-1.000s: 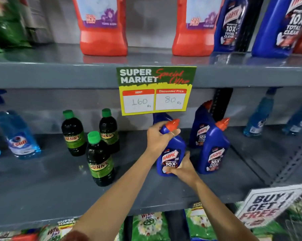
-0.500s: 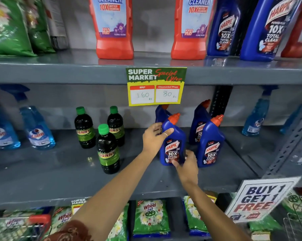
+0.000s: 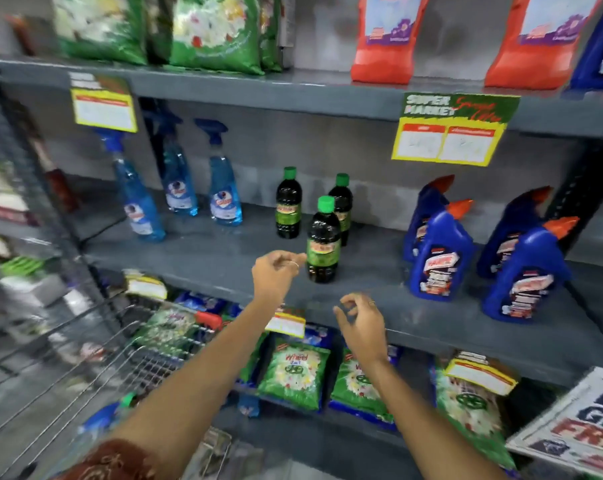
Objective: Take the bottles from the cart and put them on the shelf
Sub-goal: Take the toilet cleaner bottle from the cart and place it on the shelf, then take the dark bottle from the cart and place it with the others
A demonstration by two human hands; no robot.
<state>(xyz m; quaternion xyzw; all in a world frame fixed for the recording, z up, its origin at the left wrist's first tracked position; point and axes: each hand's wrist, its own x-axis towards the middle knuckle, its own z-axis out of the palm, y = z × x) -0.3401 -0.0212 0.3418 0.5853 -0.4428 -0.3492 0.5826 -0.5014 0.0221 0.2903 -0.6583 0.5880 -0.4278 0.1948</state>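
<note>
Several blue Harpic bottles with orange caps stand on the grey middle shelf (image 3: 224, 258); the front left one (image 3: 438, 258) stands free beside another (image 3: 525, 271). My left hand (image 3: 276, 271) hovers empty with loosely curled fingers in front of the shelf, close to a dark bottle with a green cap (image 3: 322, 242). My right hand (image 3: 360, 320) hangs empty below the shelf edge, fingers apart. The wire cart (image 3: 127, 355) is at the lower left; a blue bottle with a green cap (image 3: 102, 415) shows inside it, partly hidden by my left arm.
Three blue spray bottles (image 3: 220, 188) stand on the shelf's left. Two more dark green-capped bottles (image 3: 288, 206) stand behind. Green detergent bags (image 3: 293, 375) fill the lower shelf. Red and blue bottles and green bags sit on the top shelf. Price tags hang from shelf edges.
Both hands let go of the blue Harpic bottle, which now stands on the shelf, and drew back to the left. The view swung left and down, bringing the cart into sight.
</note>
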